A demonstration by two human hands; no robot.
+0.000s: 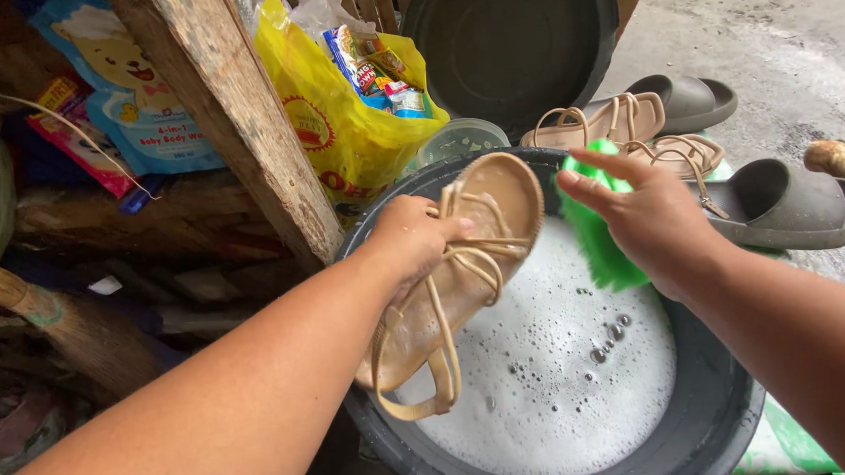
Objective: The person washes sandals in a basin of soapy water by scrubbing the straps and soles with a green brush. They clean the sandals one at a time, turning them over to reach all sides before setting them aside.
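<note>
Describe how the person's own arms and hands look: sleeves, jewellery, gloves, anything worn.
Both arms are bare as far up as the picture shows, with no sleeve in sight. The left hand and right hand wear no gloves, and no rings, watch or bracelets show. The fingernails are short and unpainted. Both forearms are broad and smooth, without markings.

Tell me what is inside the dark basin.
The basin holds soapy water with white foam and a few bubbles. The left hand holds a tan sandal over it; the right hand grips a green brush. Foam hides anything below the surface.
</note>
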